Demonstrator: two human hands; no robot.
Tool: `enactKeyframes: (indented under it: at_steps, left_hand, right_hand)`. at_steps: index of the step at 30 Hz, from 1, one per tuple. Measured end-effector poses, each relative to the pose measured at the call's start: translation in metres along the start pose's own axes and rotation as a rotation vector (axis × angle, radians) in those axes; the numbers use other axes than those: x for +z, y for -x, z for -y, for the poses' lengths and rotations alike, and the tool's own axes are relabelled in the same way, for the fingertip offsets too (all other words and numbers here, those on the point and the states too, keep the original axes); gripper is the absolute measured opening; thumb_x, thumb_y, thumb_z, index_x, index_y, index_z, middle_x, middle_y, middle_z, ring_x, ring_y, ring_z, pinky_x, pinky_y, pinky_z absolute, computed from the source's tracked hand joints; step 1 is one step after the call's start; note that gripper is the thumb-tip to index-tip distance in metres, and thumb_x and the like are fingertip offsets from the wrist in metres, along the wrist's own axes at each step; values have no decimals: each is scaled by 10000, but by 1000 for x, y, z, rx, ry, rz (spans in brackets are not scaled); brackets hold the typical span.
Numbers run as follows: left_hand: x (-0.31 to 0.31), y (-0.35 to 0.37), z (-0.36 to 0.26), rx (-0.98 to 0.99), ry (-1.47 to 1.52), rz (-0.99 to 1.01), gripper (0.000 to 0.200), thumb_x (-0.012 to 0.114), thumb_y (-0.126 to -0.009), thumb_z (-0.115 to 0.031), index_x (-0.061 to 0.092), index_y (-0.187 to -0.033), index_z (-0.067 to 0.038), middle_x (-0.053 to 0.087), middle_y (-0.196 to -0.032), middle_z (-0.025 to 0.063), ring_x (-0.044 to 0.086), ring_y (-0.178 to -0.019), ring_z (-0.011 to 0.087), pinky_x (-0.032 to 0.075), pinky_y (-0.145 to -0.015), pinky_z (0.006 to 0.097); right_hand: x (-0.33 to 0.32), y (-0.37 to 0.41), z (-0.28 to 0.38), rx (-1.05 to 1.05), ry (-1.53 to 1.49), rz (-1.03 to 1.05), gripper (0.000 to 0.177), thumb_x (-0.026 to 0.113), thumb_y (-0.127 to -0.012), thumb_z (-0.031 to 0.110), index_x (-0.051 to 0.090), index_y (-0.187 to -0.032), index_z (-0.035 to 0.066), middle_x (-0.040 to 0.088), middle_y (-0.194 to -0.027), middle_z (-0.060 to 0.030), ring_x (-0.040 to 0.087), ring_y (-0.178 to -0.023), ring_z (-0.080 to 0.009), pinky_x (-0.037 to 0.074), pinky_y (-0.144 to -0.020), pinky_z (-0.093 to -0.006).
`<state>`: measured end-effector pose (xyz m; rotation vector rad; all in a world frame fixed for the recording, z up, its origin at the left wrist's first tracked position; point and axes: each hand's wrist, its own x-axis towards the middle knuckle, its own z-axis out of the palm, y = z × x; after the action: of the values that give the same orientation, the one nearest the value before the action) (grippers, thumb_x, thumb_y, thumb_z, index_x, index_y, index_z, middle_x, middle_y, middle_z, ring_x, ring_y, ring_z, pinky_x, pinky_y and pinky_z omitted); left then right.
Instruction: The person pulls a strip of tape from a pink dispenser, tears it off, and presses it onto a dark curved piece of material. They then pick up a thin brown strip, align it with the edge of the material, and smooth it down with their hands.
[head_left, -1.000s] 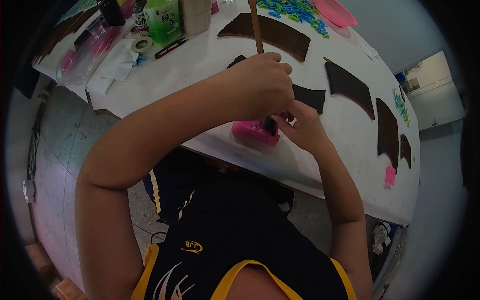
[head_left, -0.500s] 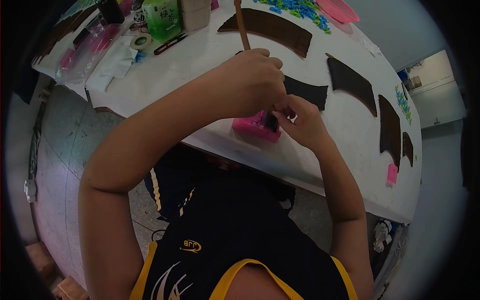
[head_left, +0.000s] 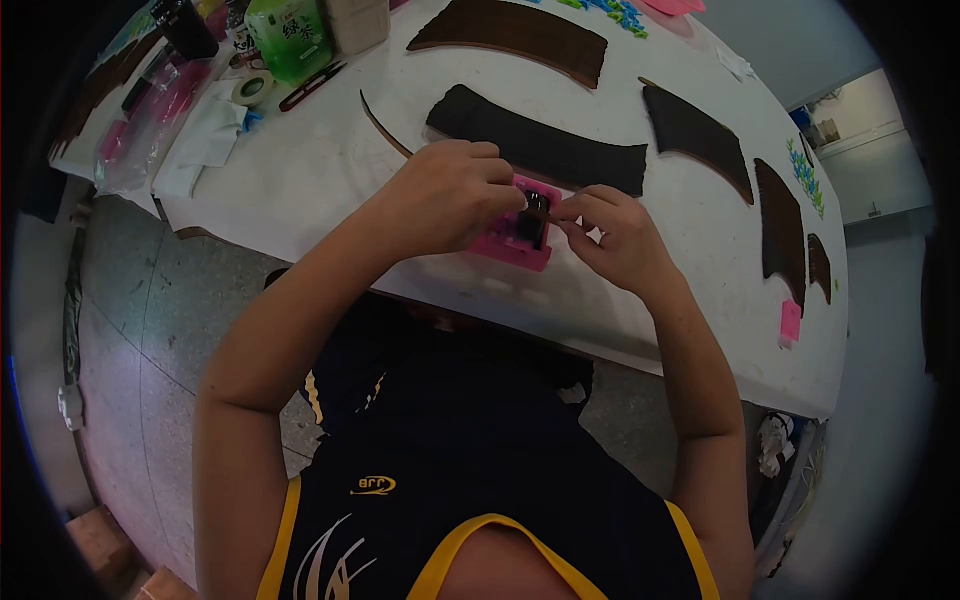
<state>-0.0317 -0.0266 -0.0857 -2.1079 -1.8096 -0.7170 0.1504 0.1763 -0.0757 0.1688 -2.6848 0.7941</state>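
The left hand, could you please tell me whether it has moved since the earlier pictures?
Yes, leftward and nearer the person: the left hand was beyond the pink box and is now at its left side.

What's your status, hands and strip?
Left hand and right hand pinching brown strip. Strip over pink box. Dark panel just beyond box; nothing visibly blocking.

White surface [head_left: 330, 180] with dark brown and black strips [head_left: 530, 145]; bright pink box [head_left: 515, 262]; bottle [head_left: 290, 45] of green liquid; blue and green clips [head_left: 805, 178]; navy shirt [head_left: 450, 440] trimmed yellow.
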Motion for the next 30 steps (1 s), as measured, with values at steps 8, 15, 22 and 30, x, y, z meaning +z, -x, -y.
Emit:
enactKeyframes:
  at_steps: [8, 15, 22, 30]
  left_hand:
    - [10, -2, -2, 2, 51, -27, 174, 746, -753, -101, 763, -926, -114, 689, -866, 23, 648, -848, 235, 555, -744, 373]
    - [10, -2, -2, 18, 60, -40, 203, 757, -734, -83, 762, -935, -107, 680, -858, 22, 644, -841, 237, 551, -740, 371]
    - [10, -3, -1, 32, 77, -50, 208, 760, -731, -70, 772, -937, -97, 677, -859, 27, 644, -836, 237, 550, -730, 363]
    - [8, -9, -1, 38, 112, -33, 255, 767, -748, -10, 763, -991, -87, 682, -867, 65, 655, -837, 265, 561, -709, 389]
  right_hand:
    - [-2, 7, -1, 12, 33, 9, 190, 716, -836, -23, 766, -991, 76, 692, -846, -74, 663, -754, -243, 544, -642, -359]
    - [-6, 14, -2, 55, 41, 6, 172, 728, -839, -12, 765, -982, 76, 702, -860, -70, 678, -770, -234, 562, -666, -354]
    - [-45, 76, -23, 201, 64, -1, 183, 716, -819, -68, 739, -970, 34, 697, -906, -70, 648, -750, -183, 533, -641, -301]
    - [-91, 144, -33, 444, 256, -68, 190, 683, -760, -64, 694, -920, 37, 680, -903, -69, 661, -820, -198, 521, -617, -300]
